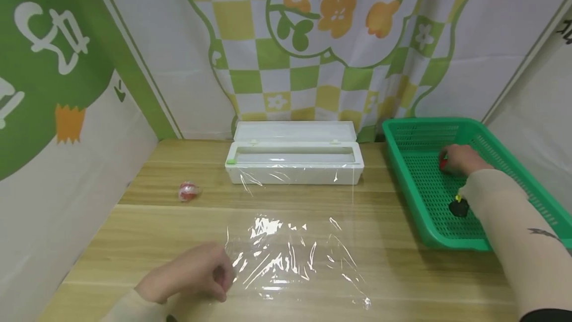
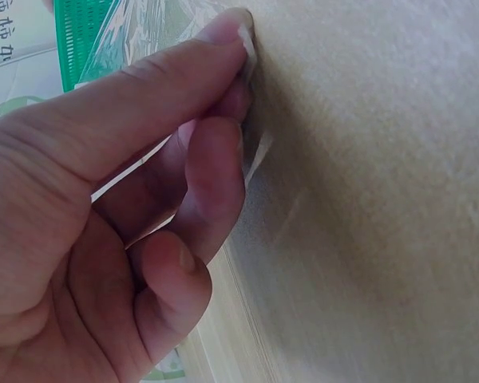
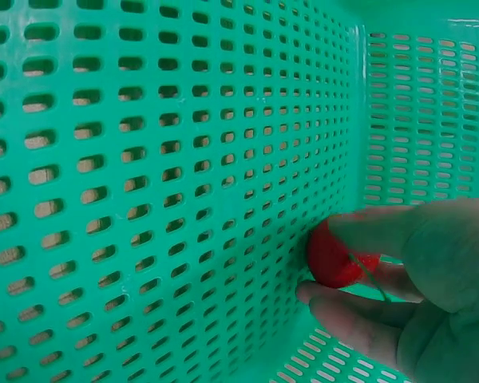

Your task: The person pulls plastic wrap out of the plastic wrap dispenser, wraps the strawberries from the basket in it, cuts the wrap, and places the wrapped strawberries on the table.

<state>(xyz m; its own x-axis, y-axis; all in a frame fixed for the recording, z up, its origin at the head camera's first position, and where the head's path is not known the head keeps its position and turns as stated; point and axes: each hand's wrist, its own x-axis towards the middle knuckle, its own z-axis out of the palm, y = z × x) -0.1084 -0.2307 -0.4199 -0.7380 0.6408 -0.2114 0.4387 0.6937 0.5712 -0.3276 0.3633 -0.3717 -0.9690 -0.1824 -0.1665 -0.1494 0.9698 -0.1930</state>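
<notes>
Clear cling film (image 1: 286, 257) stretches from a white cling film dispenser (image 1: 295, 173) toward the near side of the wooden table. My left hand (image 1: 192, 272) pinches the film's near left edge between thumb and forefinger, low over the tabletop; the other fingers (image 2: 215, 171) are loosely curled. Over on the right, my right hand (image 1: 462, 159) reaches into a green plastic basket (image 1: 408, 183). Its thumb and fingers grip a small red fruit (image 3: 331, 255) with a thin green stem, close against the perforated basket floor. The hand covers part of the fruit.
On the table's left lies a red item wrapped in film (image 1: 188, 191). A dark round thing (image 1: 459, 207) with a yellow top sits in the basket near my right forearm. The dispenser's lid (image 1: 295, 131) stands raised against the patterned curtain (image 1: 321, 78) at the back.
</notes>
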